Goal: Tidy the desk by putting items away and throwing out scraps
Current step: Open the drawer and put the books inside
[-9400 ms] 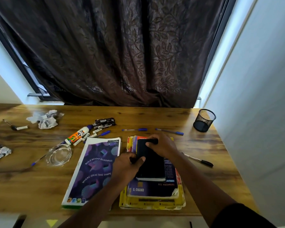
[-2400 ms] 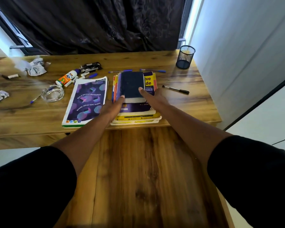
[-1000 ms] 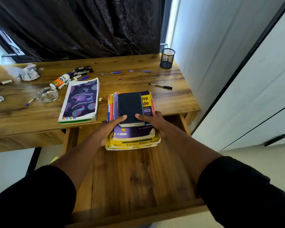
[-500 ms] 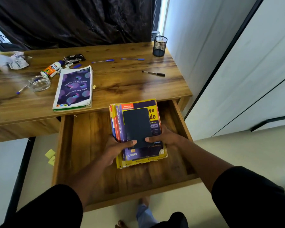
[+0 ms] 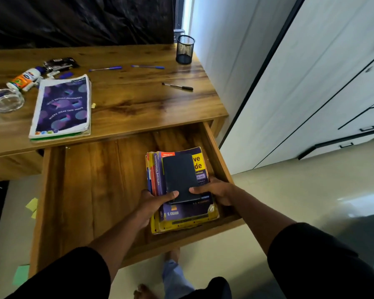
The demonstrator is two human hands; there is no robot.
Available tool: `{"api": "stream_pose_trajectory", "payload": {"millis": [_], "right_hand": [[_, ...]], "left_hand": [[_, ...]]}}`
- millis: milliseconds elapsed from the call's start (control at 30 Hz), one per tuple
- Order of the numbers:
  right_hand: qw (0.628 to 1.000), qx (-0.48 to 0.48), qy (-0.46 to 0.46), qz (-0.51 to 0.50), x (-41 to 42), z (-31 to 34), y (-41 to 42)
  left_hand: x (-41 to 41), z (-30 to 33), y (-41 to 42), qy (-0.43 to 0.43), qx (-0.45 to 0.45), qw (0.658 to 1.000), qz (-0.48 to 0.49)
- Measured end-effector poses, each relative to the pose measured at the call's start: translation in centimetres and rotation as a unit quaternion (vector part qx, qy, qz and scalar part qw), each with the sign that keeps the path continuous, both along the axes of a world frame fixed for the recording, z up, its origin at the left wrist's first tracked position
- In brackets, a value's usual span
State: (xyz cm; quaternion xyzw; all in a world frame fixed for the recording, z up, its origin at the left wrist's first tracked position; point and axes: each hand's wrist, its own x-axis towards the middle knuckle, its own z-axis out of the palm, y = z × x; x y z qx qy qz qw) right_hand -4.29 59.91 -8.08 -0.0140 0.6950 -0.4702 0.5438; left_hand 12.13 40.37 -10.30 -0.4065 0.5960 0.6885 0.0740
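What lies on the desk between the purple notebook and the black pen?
In the head view, nothing large: bare wood runs from the purple notebook to the black pen, with only a small yellow paper scrap close beside the notebook's right edge.

Warm-grained wood with a light sheen on the desk (image 5: 138, 100) and drawer (image 5: 91, 190). Glossy printed paper covers on the stack of books (image 5: 181, 214) and the purple notebook (image 5: 62, 106). Matt dark cover on the small notebook (image 5: 179, 175). Black wire mesh on the pen cup (image 5: 185, 49). Clear glass ashtray (image 5: 4, 100). Shiny plastic glue bottle (image 5: 23, 79).
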Motion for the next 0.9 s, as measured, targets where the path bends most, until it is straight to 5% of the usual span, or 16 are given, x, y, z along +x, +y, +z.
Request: {"api": "stream_pose_trajectory", "payload": {"millis": [400, 667, 900], "right_hand": [[0.998, 0.051, 0.008, 0.046, -2.5, 1.3, 0.4], [0.998, 0.067, -0.003, 0.007, -1.4, 1.5, 0.8], [0.996, 0.068, 0.052, -0.009, -0.8, 0.8, 0.9]], "left_hand": [[-1.6, 0.8, 2.3, -0.039, 0.032, 0.998, -0.023], [-2.4, 1.8, -0.4, -0.147, -0.014, 0.969, -0.199], [-2.5, 2.3, -0.6, -0.141, -0.034, 0.98, -0.136]]}}
